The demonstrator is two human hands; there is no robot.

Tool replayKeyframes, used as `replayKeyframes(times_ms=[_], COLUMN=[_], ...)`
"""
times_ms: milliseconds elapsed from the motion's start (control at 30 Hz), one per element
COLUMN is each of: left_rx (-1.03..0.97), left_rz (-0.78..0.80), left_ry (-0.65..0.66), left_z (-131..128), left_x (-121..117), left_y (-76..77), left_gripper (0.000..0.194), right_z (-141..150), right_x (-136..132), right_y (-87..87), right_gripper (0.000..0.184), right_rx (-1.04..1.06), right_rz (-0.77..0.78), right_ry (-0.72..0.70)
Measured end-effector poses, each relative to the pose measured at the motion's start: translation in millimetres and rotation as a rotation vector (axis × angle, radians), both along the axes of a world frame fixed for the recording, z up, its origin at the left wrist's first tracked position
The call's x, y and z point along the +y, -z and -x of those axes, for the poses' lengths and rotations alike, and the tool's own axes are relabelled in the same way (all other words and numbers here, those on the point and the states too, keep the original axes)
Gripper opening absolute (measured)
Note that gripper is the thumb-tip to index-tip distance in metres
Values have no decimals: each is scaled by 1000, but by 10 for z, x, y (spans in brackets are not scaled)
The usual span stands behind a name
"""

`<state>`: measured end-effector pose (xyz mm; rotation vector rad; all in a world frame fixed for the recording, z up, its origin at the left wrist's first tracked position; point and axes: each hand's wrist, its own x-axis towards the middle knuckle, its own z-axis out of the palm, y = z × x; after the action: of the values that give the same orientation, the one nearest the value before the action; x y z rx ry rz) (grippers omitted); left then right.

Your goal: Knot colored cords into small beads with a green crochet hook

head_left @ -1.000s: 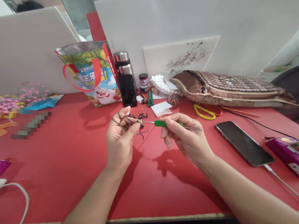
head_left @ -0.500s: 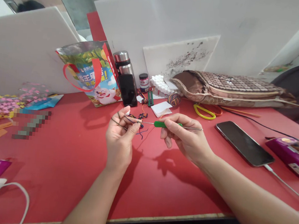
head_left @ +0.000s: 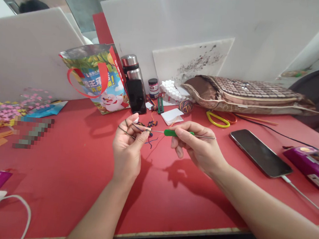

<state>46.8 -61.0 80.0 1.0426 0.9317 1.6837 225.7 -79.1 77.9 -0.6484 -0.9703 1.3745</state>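
Note:
Over the middle of the red table, my right hand [head_left: 195, 139] is closed in a pen-like grip on a crochet hook [head_left: 170, 133]. The hook has a green middle, with a thin metal shaft out of each side. Its left tip reaches my left hand [head_left: 129, 146], whose thumb and index finger pinch dark multicoloured yarn [head_left: 125, 131]. A strand loops around the other fingers of that hand. Small knotted yarn bits and loose ends [head_left: 151, 143] show just beyond the pinch. The hook's very tip and the pinched stitch are too small to make out.
Behind my hands are a white folded paper [head_left: 172, 116], a yarn ball [head_left: 185, 106], a phone propped upright [head_left: 136, 95] and a steel flask [head_left: 130, 65]. Yellow-handled scissors [head_left: 218, 119] and a charging phone [head_left: 261, 152] lie right. A printed bag [head_left: 96, 76] stands back left.

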Motion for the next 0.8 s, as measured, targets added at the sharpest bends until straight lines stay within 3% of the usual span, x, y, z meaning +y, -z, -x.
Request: replayKeyframes(times_ms=[800], left_rx=[7], left_rz=[-2], left_ry=[40], left_z=[-22], left_x=[-22], left_y=[-1], left_gripper=[42], right_z=[20], right_x=[1], right_y=[6], right_gripper=[34], right_rx=[1], right_rz=[0], right_ry=[-12])
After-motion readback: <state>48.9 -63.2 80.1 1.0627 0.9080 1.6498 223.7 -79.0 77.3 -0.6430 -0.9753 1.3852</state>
